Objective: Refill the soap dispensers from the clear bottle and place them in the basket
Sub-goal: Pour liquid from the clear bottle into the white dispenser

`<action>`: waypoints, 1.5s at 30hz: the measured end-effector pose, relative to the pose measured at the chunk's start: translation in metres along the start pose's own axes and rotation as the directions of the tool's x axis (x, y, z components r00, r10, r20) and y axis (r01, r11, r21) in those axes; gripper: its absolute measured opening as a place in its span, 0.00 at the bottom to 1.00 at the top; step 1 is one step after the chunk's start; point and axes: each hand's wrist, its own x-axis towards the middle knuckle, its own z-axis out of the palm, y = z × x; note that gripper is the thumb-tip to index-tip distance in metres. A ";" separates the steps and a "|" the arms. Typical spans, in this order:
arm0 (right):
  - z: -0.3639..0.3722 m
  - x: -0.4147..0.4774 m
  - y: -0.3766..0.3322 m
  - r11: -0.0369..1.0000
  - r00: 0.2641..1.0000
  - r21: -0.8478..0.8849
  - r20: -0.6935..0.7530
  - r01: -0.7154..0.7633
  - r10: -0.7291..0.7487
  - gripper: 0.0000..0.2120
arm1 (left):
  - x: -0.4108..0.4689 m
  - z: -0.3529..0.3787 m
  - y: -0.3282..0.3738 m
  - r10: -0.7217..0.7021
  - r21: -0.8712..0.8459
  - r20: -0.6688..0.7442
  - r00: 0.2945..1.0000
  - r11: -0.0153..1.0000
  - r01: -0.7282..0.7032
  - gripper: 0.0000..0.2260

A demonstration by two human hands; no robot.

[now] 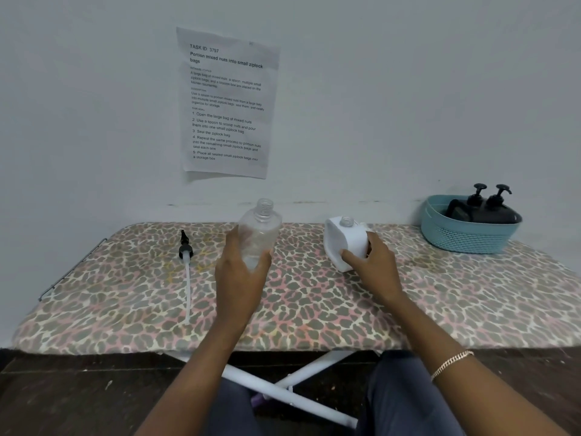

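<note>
Clear bottle (259, 234) stood upright in the left grip (242, 272), a little left of the white soap dispenser (345, 240) that the right grip (374, 265) held on the desk (314, 309), open neck up.

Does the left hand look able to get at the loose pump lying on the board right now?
Probably not yet: the way to the pump is free, but the left hand is gripping the clear bottle.
</note>
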 end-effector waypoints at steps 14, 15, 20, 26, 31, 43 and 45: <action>-0.033 -0.084 -0.009 0.988 0.989 0.107 0.081 0.116 -0.125 0.30 | -0.012 0.006 0.025 0.199 0.227 0.118 0.973 0.948 -0.221 0.31; -0.032 -0.085 -0.009 0.987 0.988 0.108 0.076 0.123 -0.131 0.30 | -0.012 0.007 0.027 0.216 0.244 0.125 0.968 0.939 -0.241 0.31; -0.030 -0.089 -0.009 0.983 0.988 0.112 0.048 0.142 -0.148 0.25 | -0.015 0.011 0.031 0.304 0.322 0.150 0.941 0.885 -0.337 0.32; -0.026 -0.094 -0.007 0.981 0.987 0.127 0.036 0.150 -0.155 0.25 | -0.016 0.012 0.035 0.361 0.389 0.164 0.918 0.832 -0.396 0.33; -0.029 -0.095 -0.009 0.981 0.987 0.123 0.040 0.152 -0.158 0.24 | -0.018 0.010 0.037 0.386 0.434 0.183 0.904 0.793 -0.427 0.35; -0.030 -0.095 -0.009 0.985 0.987 0.099 0.067 0.139 -0.146 0.28 | -0.020 0.011 0.042 0.392 0.521 0.247 0.886 0.717 -0.463 0.36; -0.030 -0.095 -0.009 0.985 0.987 0.100 0.070 0.141 -0.148 0.28 | -0.020 0.011 0.042 0.396 0.538 0.250 0.883 0.702 -0.467 0.36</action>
